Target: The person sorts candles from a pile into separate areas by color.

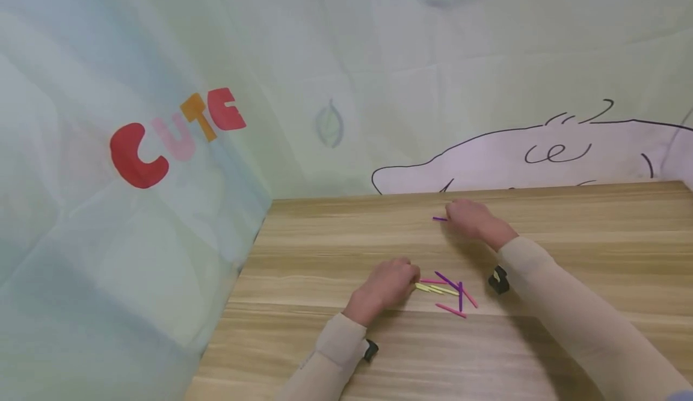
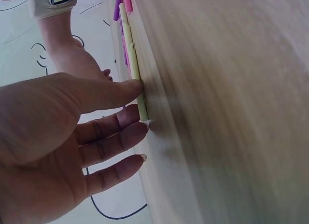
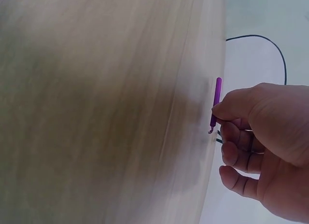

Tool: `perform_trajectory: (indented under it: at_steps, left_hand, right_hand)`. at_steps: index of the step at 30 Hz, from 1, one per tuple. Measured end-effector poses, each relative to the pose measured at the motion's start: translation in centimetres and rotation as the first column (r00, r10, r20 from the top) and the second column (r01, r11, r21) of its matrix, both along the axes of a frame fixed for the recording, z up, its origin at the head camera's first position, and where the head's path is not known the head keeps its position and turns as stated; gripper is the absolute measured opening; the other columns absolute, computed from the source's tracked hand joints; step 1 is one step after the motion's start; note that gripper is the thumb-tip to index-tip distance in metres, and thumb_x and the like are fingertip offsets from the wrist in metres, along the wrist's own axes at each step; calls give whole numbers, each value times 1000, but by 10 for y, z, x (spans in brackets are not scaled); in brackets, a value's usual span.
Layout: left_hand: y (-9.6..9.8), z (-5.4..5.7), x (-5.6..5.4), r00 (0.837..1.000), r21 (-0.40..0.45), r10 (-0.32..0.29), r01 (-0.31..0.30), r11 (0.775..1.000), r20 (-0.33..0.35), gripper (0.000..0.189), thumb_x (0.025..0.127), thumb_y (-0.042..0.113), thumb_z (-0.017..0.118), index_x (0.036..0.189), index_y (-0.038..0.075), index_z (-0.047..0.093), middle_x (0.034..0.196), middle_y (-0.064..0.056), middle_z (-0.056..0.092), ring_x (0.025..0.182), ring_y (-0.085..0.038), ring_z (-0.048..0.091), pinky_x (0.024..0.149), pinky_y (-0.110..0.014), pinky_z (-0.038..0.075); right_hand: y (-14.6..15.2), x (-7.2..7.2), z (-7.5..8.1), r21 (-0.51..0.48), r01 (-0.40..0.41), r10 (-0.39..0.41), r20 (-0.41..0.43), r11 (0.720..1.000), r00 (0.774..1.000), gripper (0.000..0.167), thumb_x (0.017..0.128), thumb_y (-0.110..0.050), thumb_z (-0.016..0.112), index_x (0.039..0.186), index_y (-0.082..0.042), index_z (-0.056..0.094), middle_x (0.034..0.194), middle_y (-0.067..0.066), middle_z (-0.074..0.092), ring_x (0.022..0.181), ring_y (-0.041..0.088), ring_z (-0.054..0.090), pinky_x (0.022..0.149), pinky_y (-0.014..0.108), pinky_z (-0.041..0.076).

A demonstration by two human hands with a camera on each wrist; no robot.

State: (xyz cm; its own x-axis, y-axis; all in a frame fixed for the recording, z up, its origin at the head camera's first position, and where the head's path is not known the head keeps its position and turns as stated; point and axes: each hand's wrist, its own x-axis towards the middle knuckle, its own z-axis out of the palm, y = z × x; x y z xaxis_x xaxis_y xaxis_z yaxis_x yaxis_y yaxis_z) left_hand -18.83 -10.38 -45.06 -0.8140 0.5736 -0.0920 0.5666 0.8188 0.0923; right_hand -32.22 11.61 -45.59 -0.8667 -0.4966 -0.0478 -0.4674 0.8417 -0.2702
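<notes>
In the head view several thin yellow, pink and purple sticks lie in a loose group on the wooden table. My left hand (image 1: 387, 282) is at the left end of the yellow sticks (image 1: 435, 289). The left wrist view shows its thumb against one yellow stick (image 2: 136, 69), fingertips on the other side, close to the tabletop. Farther back, my right hand (image 1: 472, 219) pinches a purple stick (image 3: 217, 96) between thumb and forefinger, low over the wood. A tiny hooked tip shows at that stick's end below the thumb.
Beside the yellow sticks are purple sticks (image 1: 461, 297) and pink sticks (image 1: 451, 311), some crossing each other. The wooden table (image 1: 314, 238) meets a printed cloth backdrop (image 1: 303, 148) at its back and left edges. A small black device (image 1: 498, 280) is at the right sleeve.
</notes>
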Motion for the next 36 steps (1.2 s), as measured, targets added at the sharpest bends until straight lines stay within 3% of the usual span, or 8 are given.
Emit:
perform_trajectory:
  at_steps: [6, 16, 28, 36]
  left_hand:
    - [1, 0, 0, 1000, 8, 1, -1, 1000, 6, 11, 95, 16, 66, 103, 14, 73, 90, 1, 61, 80, -13, 57, 66, -25, 46]
    - [2, -1, 0, 1000, 19, -6, 6, 1000, 14, 11, 95, 16, 66, 104, 13, 73, 91, 1, 61, 81, -13, 57, 67, -24, 46]
    - [2, 0, 0, 1000, 17, 7, -7, 1000, 4, 10, 94, 14, 66, 102, 13, 73, 88, 2, 60, 78, -11, 55, 65, -23, 46]
    - [2, 0, -2, 999, 20, 26, -26, 999, 28, 11, 95, 17, 67, 104, 13, 72, 93, 2, 63, 85, -12, 60, 73, -25, 49]
  right_hand:
    - [4, -1, -2, 10, -36, 36, -35, 999, 999, 12, 95, -5, 56, 87, 1, 63, 78, 10, 59, 70, 25, 57, 68, 42, 53]
    - [7, 0, -6, -15, -14, 14, -34, 1000, 999, 13, 95, -5, 54, 86, 0, 63, 78, 10, 59, 70, 25, 56, 67, 42, 52]
    - [13, 32, 9, 4, -70, 70, -106, 998, 992, 8, 94, -6, 62, 95, 1, 66, 84, 8, 55, 74, 22, 54, 65, 36, 51]
    - [17, 49, 19, -6, -95, 93, -146, 995, 985, 13, 92, -8, 67, 101, 2, 68, 87, 9, 58, 79, 23, 58, 70, 38, 53]
